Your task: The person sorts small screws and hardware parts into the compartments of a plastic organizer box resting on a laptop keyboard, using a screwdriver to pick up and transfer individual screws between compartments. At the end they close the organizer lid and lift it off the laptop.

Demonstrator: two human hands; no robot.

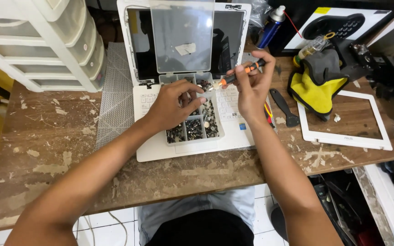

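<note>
White laptop lies open on the table, with a clear screw box resting on its keyboard. Over the box, the left hand pinches its fingertips narrowly above the compartments; whether it holds a screw is unclear. Just right of the box, the right hand grips an orange-black screwdriver, tip toward the left hand.

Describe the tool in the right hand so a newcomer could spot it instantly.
Start at the open white laptop on the worn wooden table. A clear compartment box of screws rests on its keyboard. Above that box, the right hand holds a slim screwdriver, the only tool with an orange-and-black handle.
</note>
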